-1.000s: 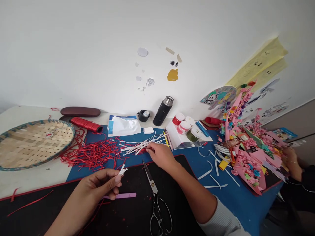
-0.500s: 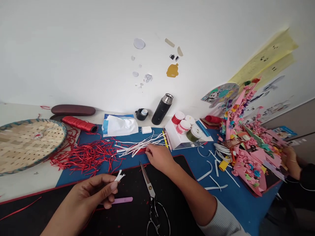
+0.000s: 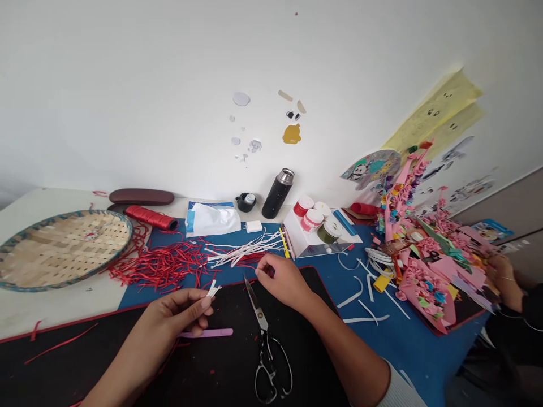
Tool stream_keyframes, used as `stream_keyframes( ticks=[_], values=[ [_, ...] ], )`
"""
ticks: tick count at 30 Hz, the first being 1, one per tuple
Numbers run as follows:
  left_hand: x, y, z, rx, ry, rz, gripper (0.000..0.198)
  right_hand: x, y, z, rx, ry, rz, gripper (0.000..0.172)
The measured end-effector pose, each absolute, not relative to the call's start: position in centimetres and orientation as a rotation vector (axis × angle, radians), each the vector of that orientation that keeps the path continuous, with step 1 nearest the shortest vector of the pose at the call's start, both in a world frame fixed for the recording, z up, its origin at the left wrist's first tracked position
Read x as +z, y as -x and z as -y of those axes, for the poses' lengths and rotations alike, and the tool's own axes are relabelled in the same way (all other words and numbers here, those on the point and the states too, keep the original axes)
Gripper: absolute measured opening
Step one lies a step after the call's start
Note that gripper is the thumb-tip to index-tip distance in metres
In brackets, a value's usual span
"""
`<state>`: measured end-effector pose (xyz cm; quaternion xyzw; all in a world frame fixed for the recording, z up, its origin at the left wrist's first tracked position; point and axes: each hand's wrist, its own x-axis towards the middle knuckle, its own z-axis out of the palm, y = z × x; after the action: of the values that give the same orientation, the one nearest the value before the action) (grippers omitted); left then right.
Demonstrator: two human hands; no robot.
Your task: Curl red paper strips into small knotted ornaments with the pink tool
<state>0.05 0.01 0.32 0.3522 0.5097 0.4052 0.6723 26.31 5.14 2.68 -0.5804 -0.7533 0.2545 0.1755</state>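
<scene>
My left hand pinches a short bundle of white cords between thumb and fingers, their ends poking out past the fingertips. Under that hand a flat purple stick lies on the black mat. My right hand is closed with curled fingertips at the mat's far edge, beside some red cords; whatever it pinches, if anything, is too small to make out. Just beyond it lies a pile of loose white cords. Scissors rest on the mat between my hands, blades pointing away.
Left are a heap of red cords, a red thread spool and a woven basket. A black flask and a white box bearing ribbon rolls stand behind. Pink paper crafts and another person's hand are at right.
The view has shifted a little. My right hand has drawn slightly back from the white cords, its fingertips now lifted and curled together. My left hand still holds its white bundle.
</scene>
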Motion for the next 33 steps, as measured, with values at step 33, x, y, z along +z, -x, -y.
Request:
stream_keyframes(
  ticks=[33],
  values=[
    [1.3, -0.1, 0.0, 1.175, -0.524, -0.962, 0.046, -0.2, -19.0, -2.8, 1.677, 0.979, 1.462, 0.042]
  ],
)
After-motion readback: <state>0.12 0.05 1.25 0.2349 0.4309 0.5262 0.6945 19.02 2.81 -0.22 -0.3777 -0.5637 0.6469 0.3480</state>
